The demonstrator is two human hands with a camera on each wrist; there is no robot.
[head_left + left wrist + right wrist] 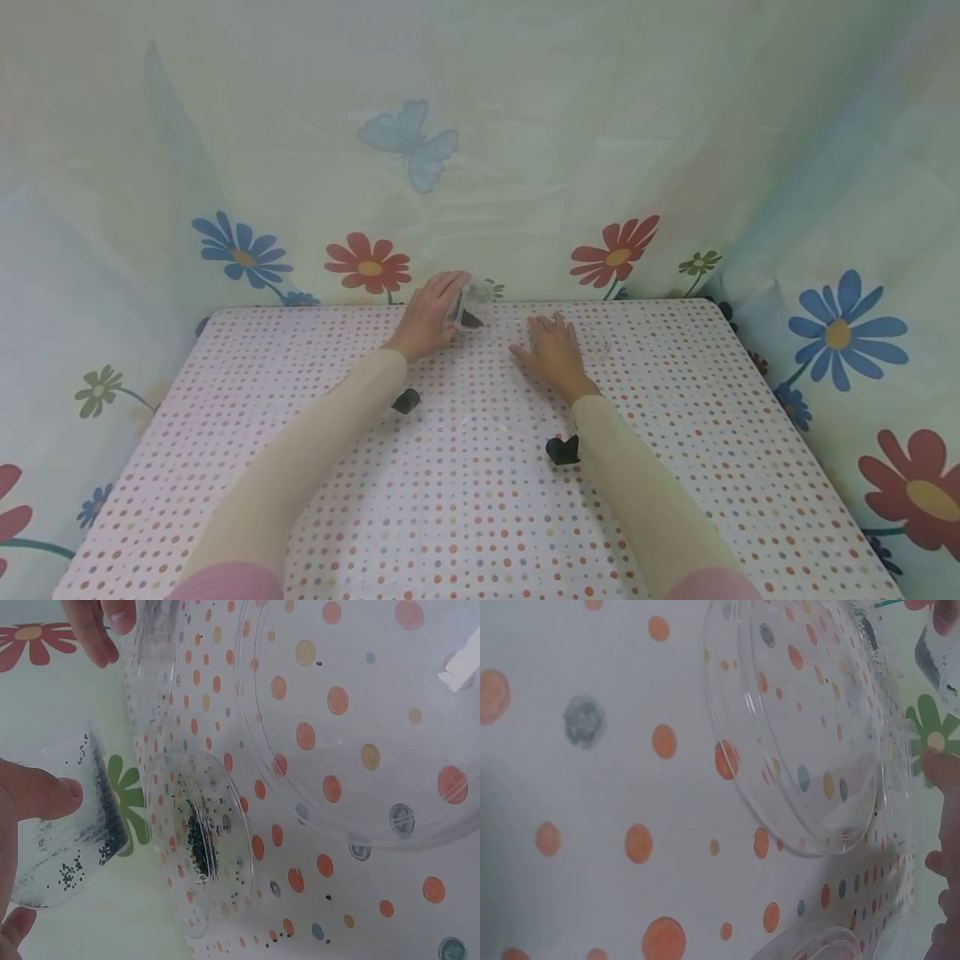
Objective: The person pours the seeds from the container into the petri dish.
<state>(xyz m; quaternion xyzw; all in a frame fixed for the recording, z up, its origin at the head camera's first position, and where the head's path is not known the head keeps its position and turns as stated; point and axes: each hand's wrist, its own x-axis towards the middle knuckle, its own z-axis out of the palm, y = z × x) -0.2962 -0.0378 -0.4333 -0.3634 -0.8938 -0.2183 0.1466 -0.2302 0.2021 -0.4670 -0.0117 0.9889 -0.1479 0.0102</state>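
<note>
My left hand (429, 317) grips a clear plastic cup (471, 302) near the table's back edge. In the left wrist view the cup tilts, tiny black grains (112, 825) gathered along its lower side. Close beside it, a small clear round dish (231, 787) bears a loose heap of black grains (201, 844). My right hand (555, 354) lies to the right with fingers spread, low over the back of the table. Its fingers stand near another clear dish (896, 776) in the right wrist view; whether they touch it I cannot tell.
A larger clear round plate (251, 742) lies nearer me on the dotted tablecloth (480, 500). One more clear rim (817, 934) shows low in the right wrist view. Stray grains (328, 898) dot the cloth. A flowered curtain (510, 167) hangs behind the table.
</note>
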